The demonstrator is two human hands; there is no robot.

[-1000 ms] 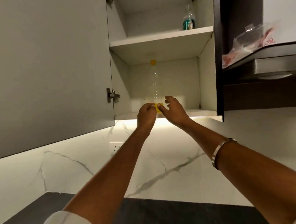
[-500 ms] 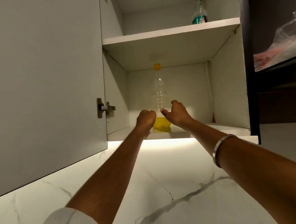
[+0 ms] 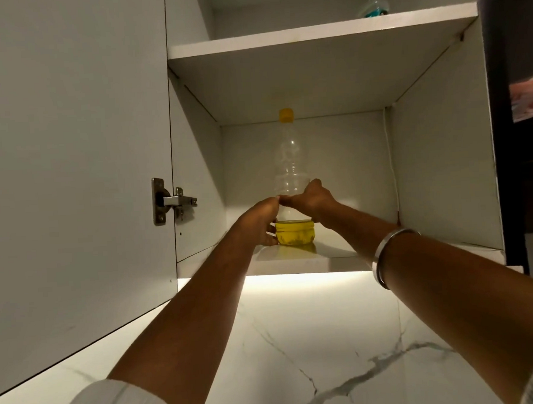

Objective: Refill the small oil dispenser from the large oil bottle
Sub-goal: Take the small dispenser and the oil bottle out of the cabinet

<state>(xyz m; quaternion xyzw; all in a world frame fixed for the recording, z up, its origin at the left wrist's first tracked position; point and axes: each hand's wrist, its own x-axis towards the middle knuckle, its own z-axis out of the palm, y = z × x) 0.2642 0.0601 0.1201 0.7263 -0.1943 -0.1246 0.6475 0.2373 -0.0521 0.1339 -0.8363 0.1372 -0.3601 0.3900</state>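
bottle point(image 3: 290, 166): clear, yellow cap, little yellow oil at base | hands: left point(image 3: 261, 222), right point(image 3: 311, 199) both grasping bottle

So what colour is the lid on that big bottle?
Yellow. The cap on the large oil bottle shows best in the head view.

Both hands are closing around the large oil bottle point(image 3: 291, 182): the left hand point(image 3: 261, 222) is wrapping its lower part, the right hand point(image 3: 311, 199) is gripping higher.
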